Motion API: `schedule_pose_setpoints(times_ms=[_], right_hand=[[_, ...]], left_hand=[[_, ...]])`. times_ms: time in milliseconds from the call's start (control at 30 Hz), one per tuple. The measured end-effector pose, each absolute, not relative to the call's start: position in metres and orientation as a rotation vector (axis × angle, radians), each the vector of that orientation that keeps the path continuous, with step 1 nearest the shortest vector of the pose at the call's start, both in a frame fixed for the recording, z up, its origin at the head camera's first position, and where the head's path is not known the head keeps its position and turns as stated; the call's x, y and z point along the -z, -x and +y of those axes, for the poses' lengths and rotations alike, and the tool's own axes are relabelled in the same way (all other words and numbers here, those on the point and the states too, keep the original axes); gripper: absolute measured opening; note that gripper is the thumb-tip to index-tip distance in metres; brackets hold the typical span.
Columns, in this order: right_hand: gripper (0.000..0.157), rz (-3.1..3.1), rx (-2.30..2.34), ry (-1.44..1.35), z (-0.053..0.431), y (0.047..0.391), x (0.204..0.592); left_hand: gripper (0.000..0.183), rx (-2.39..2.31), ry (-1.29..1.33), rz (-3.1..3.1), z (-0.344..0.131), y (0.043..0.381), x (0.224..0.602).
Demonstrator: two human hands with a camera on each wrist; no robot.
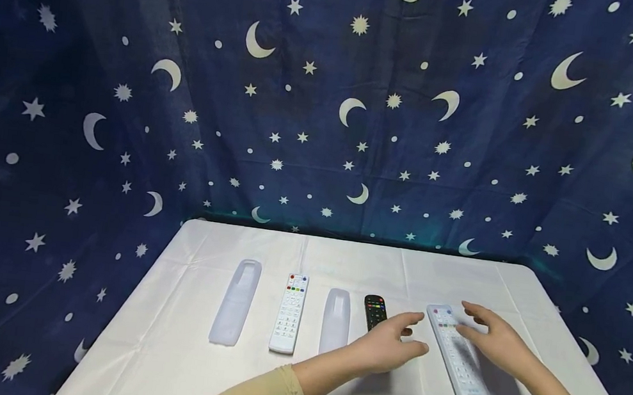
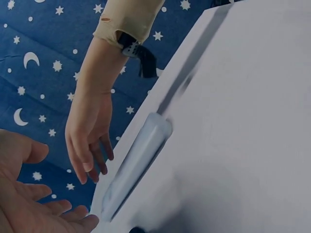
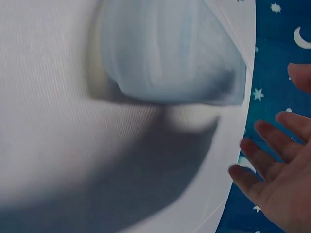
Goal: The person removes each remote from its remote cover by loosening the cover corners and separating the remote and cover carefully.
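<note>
A white remote control (image 1: 461, 361) in a translucent cover lies at the right of the table, between my two hands. My left hand (image 1: 390, 344) hovers to its left with fingers loosely spread, holding nothing. To its right is my right hand (image 1: 498, 342), fingers apart, also without anything in them; whether a fingertip touches the cover cannot be told. In the left wrist view the covered remote (image 2: 138, 160) lies beside the right hand (image 2: 90, 131). Its near end (image 3: 170, 53) looms large in the right wrist view. A black remote (image 1: 375, 308) is partly hidden behind my left hand.
Farther left on the white table (image 1: 163, 336) lie a translucent remote cover (image 1: 235, 305), a bare white remote (image 1: 289, 314) and a smaller translucent cover (image 1: 336, 318), whose lower end meets my left forearm in view. A dark blue star-and-moon curtain (image 1: 314, 113) hangs behind the table.
</note>
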State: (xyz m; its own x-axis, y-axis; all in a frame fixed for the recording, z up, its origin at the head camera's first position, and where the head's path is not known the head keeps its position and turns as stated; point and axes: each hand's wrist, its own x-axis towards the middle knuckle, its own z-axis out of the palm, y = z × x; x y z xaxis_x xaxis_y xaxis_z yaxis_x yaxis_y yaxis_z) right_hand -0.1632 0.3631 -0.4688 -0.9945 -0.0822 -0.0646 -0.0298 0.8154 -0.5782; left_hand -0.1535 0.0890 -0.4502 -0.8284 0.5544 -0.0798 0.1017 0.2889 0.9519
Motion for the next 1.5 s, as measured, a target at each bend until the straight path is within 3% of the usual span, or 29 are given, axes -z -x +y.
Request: schedule_pose_setpoints(times_ms=[633, 900, 1267, 1500], right_hand=[[0.067, 2.263, 1.333, -0.134, 0.396, 0.165, 0.474], [0.064, 2.223, 1.375, -0.152, 0.393, 0.159, 0.476], [0.066, 2.225, 1.416, -0.15, 0.386, 0.163, 0.482], [0.074, 2.114, 1.596, -0.033, 0.383, 0.167, 0.472]], left_hand=[[0.057, -1.97, 0.172, 1.678, 0.171, 0.139, 0.472], [0.035, -1.988, 0.251, 1.593, 0.178, 0.143, 0.481], [0.026, -2.012, 0.271, 1.58, 0.18, 0.151, 0.484], [0.045, -2.06, 0.133, 1.675, 0.17, 0.164, 0.469]])
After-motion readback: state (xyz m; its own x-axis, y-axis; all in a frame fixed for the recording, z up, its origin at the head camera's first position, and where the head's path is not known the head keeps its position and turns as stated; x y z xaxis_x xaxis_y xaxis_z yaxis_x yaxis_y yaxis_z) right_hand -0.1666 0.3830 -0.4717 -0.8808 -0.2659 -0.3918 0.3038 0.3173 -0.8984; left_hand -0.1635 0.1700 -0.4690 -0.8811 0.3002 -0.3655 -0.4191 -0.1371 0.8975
